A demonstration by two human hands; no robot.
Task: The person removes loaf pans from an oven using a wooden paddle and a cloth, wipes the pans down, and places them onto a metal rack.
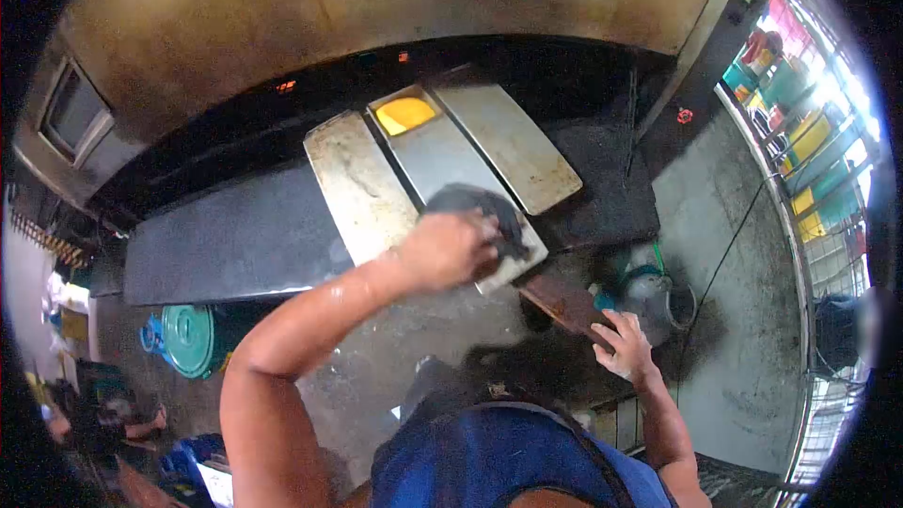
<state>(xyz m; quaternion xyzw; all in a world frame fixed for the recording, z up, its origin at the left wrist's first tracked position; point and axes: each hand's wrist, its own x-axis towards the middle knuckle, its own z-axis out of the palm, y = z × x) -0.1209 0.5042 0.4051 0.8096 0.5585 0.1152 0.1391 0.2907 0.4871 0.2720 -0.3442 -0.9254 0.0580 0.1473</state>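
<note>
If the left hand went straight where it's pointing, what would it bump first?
The left hand would first meet the dark, blurred, cloth-like thing right by it. Past that, maybe the long, pale metal tray on the right; depth is unclear.

Blurred dark cloth is bunching in the left hand, partly covering a pale tray; a brown bar is slanting from the right hand.

A blue sleeveless top with dark bands is worn; both arms are bare, the left forearm flecked with white.
</note>
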